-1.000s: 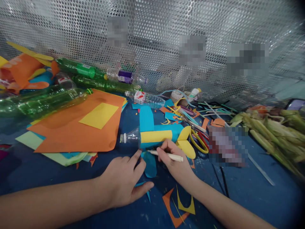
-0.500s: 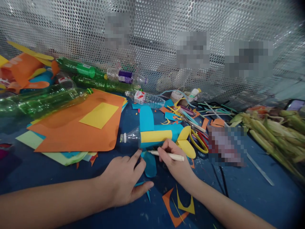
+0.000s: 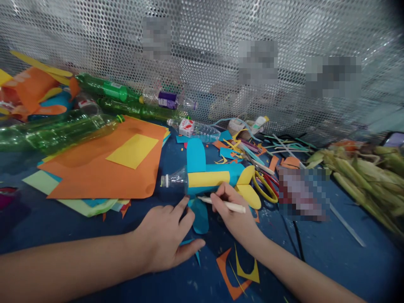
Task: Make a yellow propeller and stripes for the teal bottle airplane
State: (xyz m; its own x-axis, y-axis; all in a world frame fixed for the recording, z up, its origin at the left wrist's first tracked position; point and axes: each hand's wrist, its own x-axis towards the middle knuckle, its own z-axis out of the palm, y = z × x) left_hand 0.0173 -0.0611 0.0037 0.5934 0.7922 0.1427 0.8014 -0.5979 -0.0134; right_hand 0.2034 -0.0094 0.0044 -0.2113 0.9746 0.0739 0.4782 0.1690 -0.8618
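A plastic bottle point(image 3: 178, 181) wrapped in blue and yellow paper lies on its side, its white cap pointing left. One blue paper wing point(image 3: 196, 155) extends from its far side, and another blue wing point(image 3: 200, 219) from its near side. Yellow paper tail fins point(image 3: 248, 195) are at the right end. My left hand point(image 3: 167, 237) is open, its index fingertip at the base of the near wing and its thumb apart. In my right hand point(image 3: 235, 214) a white pen point(image 3: 235, 207) is pinched, with its tip at the near wing's base beside the bottle.
Stacked coloured paper point(image 3: 104, 168) lies left, near green bottles point(image 3: 72, 130). Beyond the wrapped bottle is a clear bottle point(image 3: 202, 131). Yellow-handled scissors point(image 3: 267, 191) and paper scraps point(image 3: 232, 273) lie around. Corn husks point(image 3: 356, 181) are at right; a perforated metal screen point(image 3: 202, 46) stands behind.
The view has shifted slightly, so most things appear a little farther right and higher. Both hands keep nearly the same places; the pen stays at the near wing's base.
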